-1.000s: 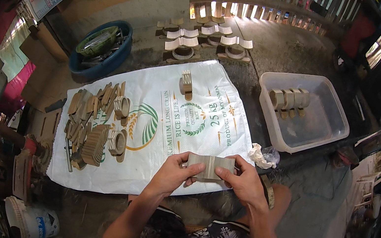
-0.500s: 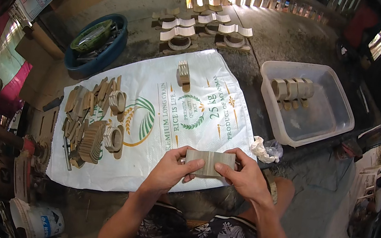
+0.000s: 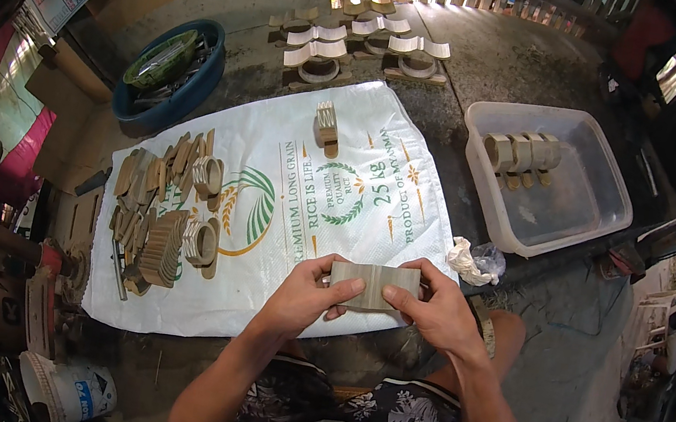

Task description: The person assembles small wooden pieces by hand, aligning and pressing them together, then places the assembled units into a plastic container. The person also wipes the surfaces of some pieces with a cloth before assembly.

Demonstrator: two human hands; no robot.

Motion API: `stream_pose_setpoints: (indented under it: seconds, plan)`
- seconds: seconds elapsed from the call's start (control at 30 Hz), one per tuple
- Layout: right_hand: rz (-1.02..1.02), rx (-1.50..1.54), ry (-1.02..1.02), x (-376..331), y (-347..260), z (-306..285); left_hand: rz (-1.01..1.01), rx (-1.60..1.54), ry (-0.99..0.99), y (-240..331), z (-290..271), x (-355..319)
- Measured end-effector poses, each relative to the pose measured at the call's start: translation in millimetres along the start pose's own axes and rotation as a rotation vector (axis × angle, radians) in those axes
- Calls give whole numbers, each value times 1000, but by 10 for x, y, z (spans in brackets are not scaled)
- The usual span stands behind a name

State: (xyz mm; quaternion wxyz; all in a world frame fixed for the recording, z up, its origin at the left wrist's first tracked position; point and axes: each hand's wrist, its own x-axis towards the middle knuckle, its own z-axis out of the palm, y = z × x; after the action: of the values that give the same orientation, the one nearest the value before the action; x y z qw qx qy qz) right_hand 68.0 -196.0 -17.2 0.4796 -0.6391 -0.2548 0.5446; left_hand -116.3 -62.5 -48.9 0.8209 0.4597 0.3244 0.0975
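Between my two hands is a pale grey-brown wooden piece with a striped, grooved top (image 3: pixel 375 279), held level above the near edge of a white printed sack (image 3: pixel 251 312). My left hand (image 3: pixel 313 291) grips its left end, thumb on the top face and fingers curled beneath. At the right end my right hand (image 3: pixel 431 308) does likewise, its thumb close to the middle. The underside is hidden. Farther off on the sack stands a small ridged wooden piece (image 3: pixel 326 128). A pile of wooden strips (image 3: pixel 148 190) lies at the left, beside ring-shaped wooden pieces (image 3: pixel 199 242).
A clear plastic tub (image 3: pixel 559 237) at the right holds several ring-shaped pieces (image 3: pixel 519 154). Curved wooden pieces on rings (image 3: pixel 314 54) stand at the back. A blue basin (image 3: pixel 161 108) sits at the left, a white bucket (image 3: pixel 74 395) below. Crumpled plastic (image 3: pixel 476 262) lies beside the sack.
Both hands keep the same two-ended grip, and the wooden piece has barely moved. The whole view has shifted very slightly.
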Motion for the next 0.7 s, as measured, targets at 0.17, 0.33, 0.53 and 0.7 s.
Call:
stream_pose_setpoints:
  seconds: [0.17,0.33,0.53,0.7]
  plan:
    - [-10,-15,-6,0,-13,-2,-10,12,1,12,-1,4]
    - [-9,-36,-9,0,-6,-11,3,12,-11,-6,-15,9]
    - [-1,-67,2,-18,-5,-2,-1,41,-13,-13,-2,-7]
    - [-64,-68,44,-16,-35,-73,49,-62,80,57,-174,-63]
